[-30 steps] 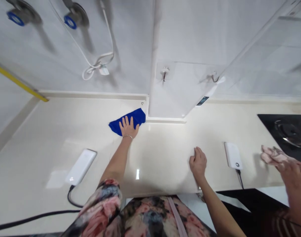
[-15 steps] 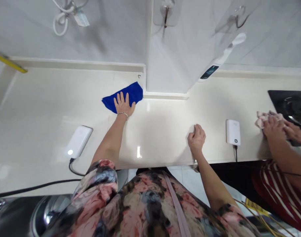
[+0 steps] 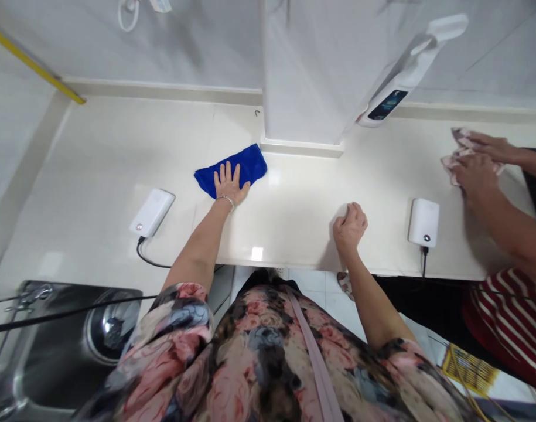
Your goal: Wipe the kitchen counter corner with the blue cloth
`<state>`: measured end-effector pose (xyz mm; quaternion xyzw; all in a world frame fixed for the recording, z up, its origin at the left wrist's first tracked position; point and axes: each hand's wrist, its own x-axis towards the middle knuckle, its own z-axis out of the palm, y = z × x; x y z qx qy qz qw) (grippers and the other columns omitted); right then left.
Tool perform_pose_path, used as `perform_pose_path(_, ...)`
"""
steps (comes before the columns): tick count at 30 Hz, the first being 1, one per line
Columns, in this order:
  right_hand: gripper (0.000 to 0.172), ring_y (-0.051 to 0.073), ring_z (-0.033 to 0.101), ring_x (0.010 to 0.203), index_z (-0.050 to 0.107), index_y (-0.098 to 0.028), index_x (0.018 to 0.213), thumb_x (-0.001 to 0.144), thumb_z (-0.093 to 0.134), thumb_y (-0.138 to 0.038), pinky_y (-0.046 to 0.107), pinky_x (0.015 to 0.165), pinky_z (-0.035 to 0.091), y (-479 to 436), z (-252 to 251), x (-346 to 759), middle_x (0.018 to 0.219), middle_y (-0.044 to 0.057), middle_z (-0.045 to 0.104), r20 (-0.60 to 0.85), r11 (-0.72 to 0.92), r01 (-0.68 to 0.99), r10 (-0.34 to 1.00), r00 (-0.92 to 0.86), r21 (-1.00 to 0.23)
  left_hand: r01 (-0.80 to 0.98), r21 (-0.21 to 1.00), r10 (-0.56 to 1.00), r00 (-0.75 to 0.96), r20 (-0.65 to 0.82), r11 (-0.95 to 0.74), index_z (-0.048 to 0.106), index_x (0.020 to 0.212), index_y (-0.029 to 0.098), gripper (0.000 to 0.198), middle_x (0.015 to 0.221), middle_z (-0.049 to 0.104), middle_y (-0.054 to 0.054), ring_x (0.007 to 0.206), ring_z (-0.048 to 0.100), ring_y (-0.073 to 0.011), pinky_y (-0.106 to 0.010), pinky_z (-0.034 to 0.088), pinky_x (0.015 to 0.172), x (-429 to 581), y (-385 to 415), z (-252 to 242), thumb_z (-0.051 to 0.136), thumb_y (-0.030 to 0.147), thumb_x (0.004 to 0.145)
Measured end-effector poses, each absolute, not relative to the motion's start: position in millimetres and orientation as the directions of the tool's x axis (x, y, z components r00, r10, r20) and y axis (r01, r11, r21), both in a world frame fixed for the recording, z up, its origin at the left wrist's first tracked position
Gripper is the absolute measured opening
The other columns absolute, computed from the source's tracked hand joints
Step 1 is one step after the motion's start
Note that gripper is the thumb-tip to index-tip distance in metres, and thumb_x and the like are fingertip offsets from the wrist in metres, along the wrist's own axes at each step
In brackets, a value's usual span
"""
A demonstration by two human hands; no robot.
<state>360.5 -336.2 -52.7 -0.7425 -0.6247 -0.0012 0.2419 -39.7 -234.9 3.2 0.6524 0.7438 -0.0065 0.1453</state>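
Note:
My left hand [image 3: 231, 183] lies flat with fingers spread on a blue cloth [image 3: 251, 164], pressing it to the white countertop [image 3: 294, 217]. The cloth is partly folded and lies just in front of the wall pillar's left corner. My right hand [image 3: 350, 227] rests on the counter farther right, its fingers curled in with nothing visible in them. Beyond the cloth, a small dark curved mark or scrap [image 3: 257, 113] shows near the pillar.
White power banks with black cables lie on the counter, one left [image 3: 152, 212] and one right [image 3: 424, 223]. At lower left is a steel sink [image 3: 65, 351]. Another person's hands [image 3: 478, 167] press a patterned cloth [image 3: 450, 164] at right. A white bottle-like item [image 3: 388, 108] is on the wall.
The view has tilted down, showing more of the sink. My left hand and the blue cloth have come slightly away from the pillar corner. The other person's hands moved off the hob onto the counter.

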Motion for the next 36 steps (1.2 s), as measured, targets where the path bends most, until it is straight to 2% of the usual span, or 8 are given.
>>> perform_pose_path(5,0.051,0.027,0.036,0.142,0.047,-0.001,0.141,0.093,0.036,-0.014,0.053,0.120,0.026,-336,-56,364,0.149,0.026,0.046,0.278,-0.070,0.943,0.946,0.166,-0.325,0.968,0.185,0.965,-0.126,-0.230,0.170,0.014,0.167,0.017,0.084,0.175,-0.002,-0.011,0.160,-0.007,-0.0320,-0.056,-0.006,0.129,-31,-249,-1,0.035,0.059,0.097)
perform_pose_path(14,0.050,0.027,0.045,0.141,0.052,-0.009,0.140,0.093,0.040,-0.018,0.052,0.121,0.032,-340,-67,355,0.147,0.020,0.055,0.396,-0.036,0.943,0.902,0.174,-0.332,0.874,0.274,0.907,-0.338,-0.251,0.401,0.027,0.164,0.024,0.069,0.175,0.005,-0.005,0.161,-0.001,-0.0244,-0.051,-0.002,0.131,-25,-233,13,0.022,0.050,0.101)
perform_pose_path(18,0.049,0.028,0.049,0.138,0.054,-0.011,0.138,0.091,0.042,-0.020,0.051,0.119,0.034,-337,-67,351,0.145,0.019,0.057,0.421,-0.055,0.950,0.888,0.187,-0.307,0.744,0.281,0.787,-0.514,-0.340,0.607,0.028,0.163,0.012,0.077,0.173,0.007,-0.017,0.160,-0.001,-0.0371,-0.060,0.001,0.129,-9,-188,28,0.041,0.047,0.095)
perform_pose_path(23,0.049,0.027,0.051,0.134,0.054,-0.013,0.139,0.092,0.041,-0.019,0.050,0.116,0.037,-337,-66,349,0.143,0.017,0.059,0.465,-0.037,0.961,0.870,0.166,-0.275,0.541,0.336,0.635,-0.696,-0.335,0.771,0.025,0.162,0.006,0.086,0.169,0.012,-0.030,0.157,0.003,-0.0478,-0.072,0.006,0.124,12,-146,28,0.044,0.052,0.093)
perform_pose_path(26,0.049,0.027,0.053,0.131,0.055,-0.014,0.139,0.092,0.040,-0.019,0.049,0.114,0.040,-337,-67,349,0.142,0.016,0.060,0.489,-0.018,0.962,0.858,0.155,-0.274,0.651,0.342,0.726,-0.666,-0.172,0.678,0.027,0.162,0.006,0.084,0.169,0.010,-0.031,0.157,-0.001,-0.0491,-0.073,0.002,0.123,3,-147,12,0.044,0.052,0.094)
perform_pose_path(29,0.048,0.027,0.055,0.129,0.056,-0.015,0.138,0.093,0.041,-0.019,0.050,0.113,0.041,-337,-68,351,0.141,0.015,0.061,0.494,-0.014,0.958,0.854,0.161,-0.286,0.857,0.284,0.896,-0.443,-0.018,0.430,0.031,0.162,0.012,0.082,0.170,0.013,-0.026,0.157,-0.004,-0.0472,-0.070,-0.001,0.125,-28,-151,-4,0.041,0.057,0.095)
perform_pose_path(32,0.047,0.028,0.055,0.129,0.057,-0.015,0.138,0.094,0.042,-0.021,0.051,0.113,0.042,-338,-66,352,0.141,0.015,0.060,0.475,-0.024,0.951,0.863,0.175,-0.308,0.940,0.236,0.967,-0.254,0.001,0.246,0.032,0.163,0.021,0.081,0.172,0.015,-0.018,0.159,-0.003,-0.0428,-0.065,-0.001,0.127,-70,-142,-9,0.041,0.063,0.094)
perform_pose_path(36,0.048,0.029,0.057,0.128,0.058,-0.014,0.137,0.094,0.041,-0.023,0.053,0.111,0.045,-340,-60,352,0.139,0.017,0.061,0.438,-0.033,0.945,0.880,0.182,-0.326,0.958,0.226,0.983,-0.185,0.022,0.175,0.036,0.162,0.028,0.077,0.173,0.015,-0.012,0.160,0.000,-0.0386,-0.059,-0.003,0.129,-116,-113,-9,0.039,0.065,0.094)
